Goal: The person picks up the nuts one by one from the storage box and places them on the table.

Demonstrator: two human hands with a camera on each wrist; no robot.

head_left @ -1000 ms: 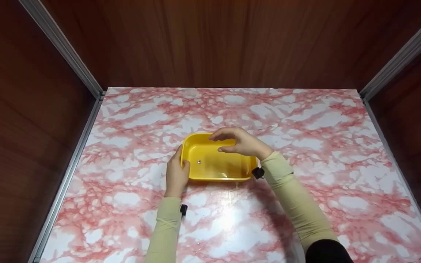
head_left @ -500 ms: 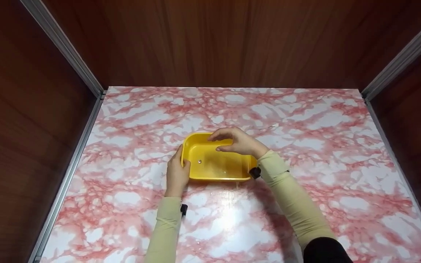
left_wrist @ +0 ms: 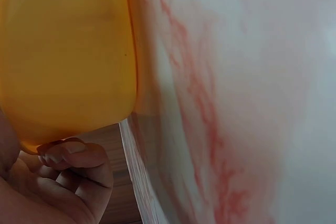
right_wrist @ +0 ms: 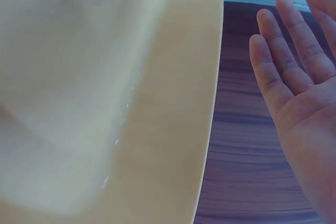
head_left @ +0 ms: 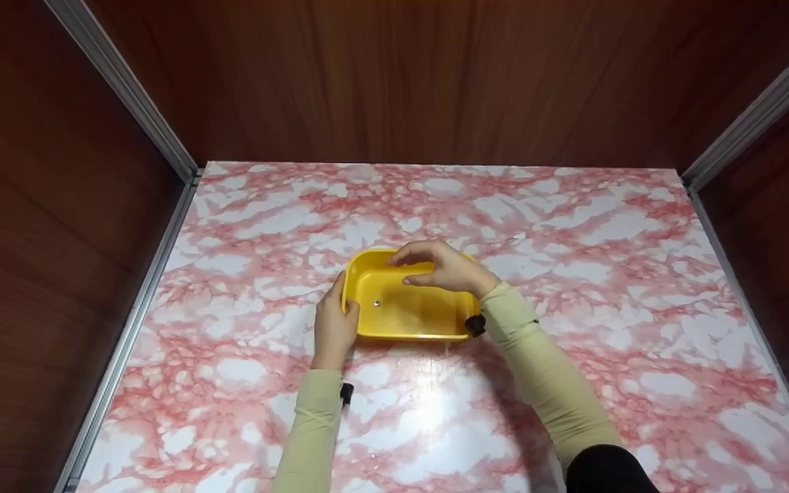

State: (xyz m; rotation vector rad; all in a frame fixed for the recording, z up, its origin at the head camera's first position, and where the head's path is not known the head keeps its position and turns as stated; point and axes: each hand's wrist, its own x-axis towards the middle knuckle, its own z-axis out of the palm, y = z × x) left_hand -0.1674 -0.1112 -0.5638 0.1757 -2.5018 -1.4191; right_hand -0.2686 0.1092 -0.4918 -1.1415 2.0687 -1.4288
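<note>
A yellow plastic tub, rectangular with rounded corners, sits near the middle of the marbled table. My left hand grips its left wall, thumb over the rim and fingers outside; in the left wrist view, curled fingers press against the tub's end. A tiny shiny metallic piece lies on the tub floor near the left hand, too small to identify. Over the tub's right half hovers my right hand, fingers bent and apart from the thumb, holding nothing. The right wrist view shows its bare palm beside the tub wall.
The table has a red and white marbled top. Dark wood panels enclose it at the back and both sides, with metal strips along the corners. A small black device on the right wrist hangs close by the tub's right end.
The right hand has drifted slightly left over the tub. The left hand keeps its grip, and the whole view has shifted a little.
</note>
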